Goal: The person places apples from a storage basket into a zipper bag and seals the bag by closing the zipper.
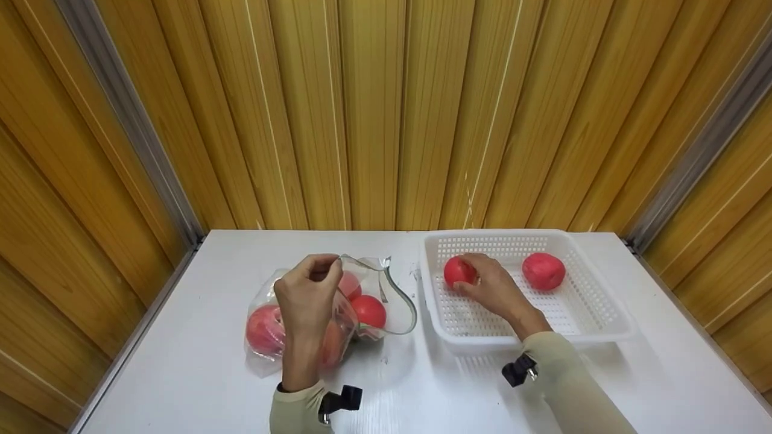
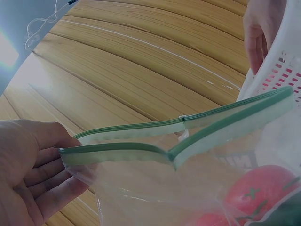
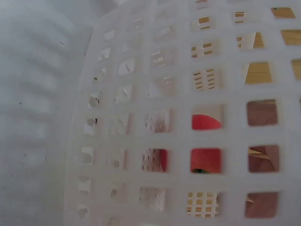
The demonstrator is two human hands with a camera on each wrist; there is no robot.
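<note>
My left hand [image 1: 306, 296] pinches the rim of a clear zip bag [image 2: 136, 197] with a green closure, between thumb and fingers. The bag's mouth gapes toward the right. Inside it lie a red tomato [image 1: 369, 311] with a green star-shaped top and several other red fruits, partly hidden by my hand and wrist. In the white plastic basket [image 1: 594, 337], my right hand [image 1: 496, 288] grips another red tomato [image 1: 458, 271] at the left side. A lumpy red fruit [image 1: 543, 271] sits to the right of that hand. Through the basket's holes, the right wrist view shows the gripped tomato [image 3: 205, 159] and some fingers [image 3: 261, 115].
Bag and basket stand side by side on a white table [image 1: 199, 337]. Yellow wood-look panels [image 1: 374, 120] rise behind and at both sides. The basket's low perforated walls surround my right hand.
</note>
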